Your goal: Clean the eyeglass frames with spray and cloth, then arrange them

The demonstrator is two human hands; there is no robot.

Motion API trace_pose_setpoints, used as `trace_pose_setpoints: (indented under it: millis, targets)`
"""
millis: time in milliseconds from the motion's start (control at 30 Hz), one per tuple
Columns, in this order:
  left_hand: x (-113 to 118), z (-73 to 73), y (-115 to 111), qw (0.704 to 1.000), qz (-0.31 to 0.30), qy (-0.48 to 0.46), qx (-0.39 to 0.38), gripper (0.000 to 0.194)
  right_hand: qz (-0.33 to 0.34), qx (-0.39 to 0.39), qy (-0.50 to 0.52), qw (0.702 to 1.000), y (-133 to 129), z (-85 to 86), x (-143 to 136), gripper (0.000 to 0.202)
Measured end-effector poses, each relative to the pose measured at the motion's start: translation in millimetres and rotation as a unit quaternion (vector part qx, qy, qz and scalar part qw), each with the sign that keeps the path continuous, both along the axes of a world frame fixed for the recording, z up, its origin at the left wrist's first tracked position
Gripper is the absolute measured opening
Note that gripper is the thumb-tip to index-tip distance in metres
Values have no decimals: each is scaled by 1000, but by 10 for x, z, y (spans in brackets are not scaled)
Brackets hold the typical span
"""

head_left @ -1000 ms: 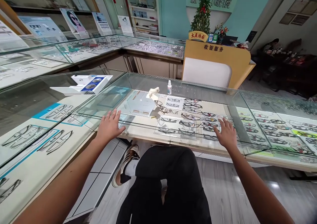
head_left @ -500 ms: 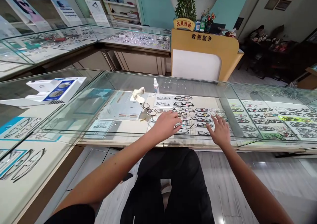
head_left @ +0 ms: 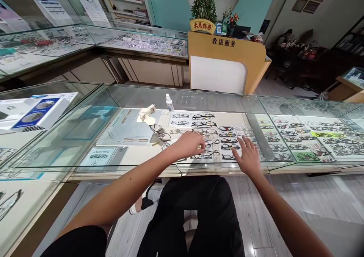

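Observation:
My left hand [head_left: 189, 144] is over the glass counter with its fingers curled in; whether anything is inside them is hidden. Under and beyond it lie rows of eyeglasses [head_left: 203, 124]. My right hand [head_left: 248, 156] rests flat near the front edge of the glass, fingers spread, holding nothing. Just left of it is a column of dark-framed glasses [head_left: 228, 140]. To the left of my left hand, a pair of glasses [head_left: 160, 132] sits next to a crumpled pale cloth [head_left: 147, 114]. A white spray bottle [head_left: 169, 102] stands upright behind them.
The glass display counter [head_left: 136, 165] runs across in front of me, its front edge close to my knees. An open white and blue box [head_left: 40, 113] is on the left counter. Beyond stands a yellow cashier desk [head_left: 227, 46]. More frames [head_left: 298, 132] are at the right.
The fingers of my left hand have curled in from a looser, spread pose. My right hand stays spread on the glass. The view has shifted slightly to the right.

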State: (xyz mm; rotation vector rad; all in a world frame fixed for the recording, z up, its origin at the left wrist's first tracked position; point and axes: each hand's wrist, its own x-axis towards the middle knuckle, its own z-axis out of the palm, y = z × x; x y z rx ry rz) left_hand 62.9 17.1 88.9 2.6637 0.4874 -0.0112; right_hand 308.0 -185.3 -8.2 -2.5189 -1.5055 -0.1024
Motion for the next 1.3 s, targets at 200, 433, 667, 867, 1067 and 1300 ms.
trace_pose_setpoints:
  millis: [200, 433, 667, 867, 1067, 1300]
  targets:
    - [-230, 329, 613, 945, 17, -115, -307, 30, -3, 7, -3, 1000, 9, -37, -9, 65]
    - [-63, 79, 1214, 814, 128, -384, -418, 34, 0, 27, 0, 1000, 1, -62, -7, 64]
    - [-134, -186, 1200, 681, 176, -472, -532, 33, 6, 39, -5, 999, -25, -54, -12, 62]
    - [-135, -228, 1238, 663, 171, -470, -557, 33, 4, 32, 1, 999, -46, -34, 28, 62]
    - [-99, -291, 1250, 654, 182, -464, -569, 35, 49, 142, -36, 988, 129, 190, -382, 41]
    - [-104, -287, 1254, 639, 177, -470, -582, 35, 198, 81, -139, 967, 654, 362, -1019, 33]
